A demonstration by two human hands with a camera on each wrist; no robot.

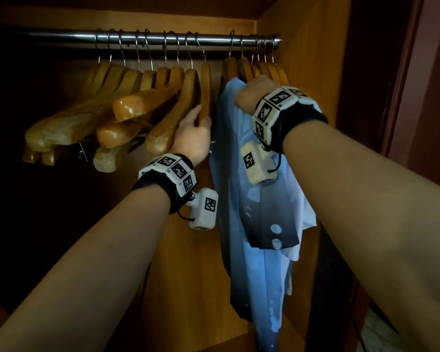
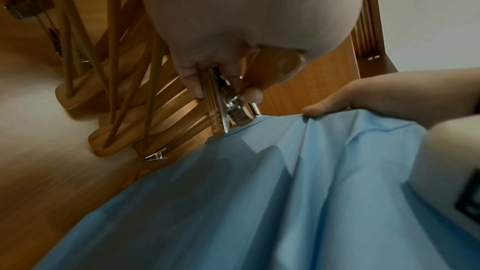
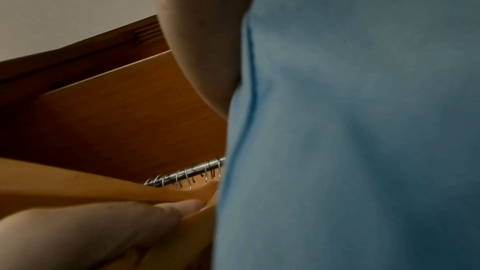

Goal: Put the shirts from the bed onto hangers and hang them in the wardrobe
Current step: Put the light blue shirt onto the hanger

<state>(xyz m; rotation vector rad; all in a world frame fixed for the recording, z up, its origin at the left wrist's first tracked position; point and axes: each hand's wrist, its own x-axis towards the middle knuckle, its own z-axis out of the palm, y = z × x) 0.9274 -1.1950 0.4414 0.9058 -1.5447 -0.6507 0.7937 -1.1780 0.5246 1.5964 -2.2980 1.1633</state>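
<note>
Inside the wardrobe (image 1: 302,59), left hand (image 1: 192,138) raised, gripping a wooden hanger (image 1: 205,90); right hand (image 1: 254,94) clutching the blue shirt (image 1: 262,250).

The head view looks forward and slightly up into the wardrobe (image 1: 297,72) from behind both forearms. Each wrist view looks steeply upward, very near the blue shirt (image 2: 259,202); all three share it and the wooden hangers (image 1: 127,105).

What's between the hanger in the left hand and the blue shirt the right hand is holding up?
Nothing: in the head view a narrow bare gap of wardrobe back panel separates the wooden hanger from the blue shirt.
</note>
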